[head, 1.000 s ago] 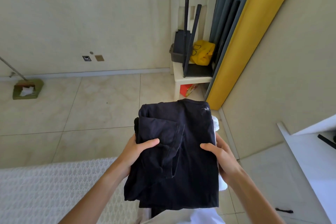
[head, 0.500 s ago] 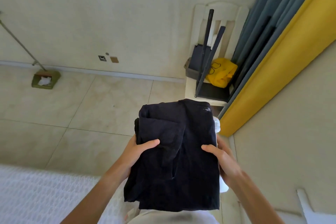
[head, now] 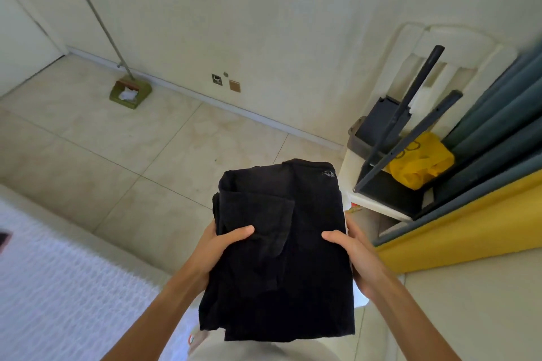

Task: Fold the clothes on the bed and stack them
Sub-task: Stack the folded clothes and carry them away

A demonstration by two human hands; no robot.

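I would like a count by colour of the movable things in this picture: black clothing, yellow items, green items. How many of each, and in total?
Black: 1, the folded black garment, held by the left hand and right hand
Yellow: 1, the yellow bag on the white chair
Green: 1, the green dustpan
Total: 3

Bright, even daylight; soft shadows, wide-angle bending and blur toward edges.
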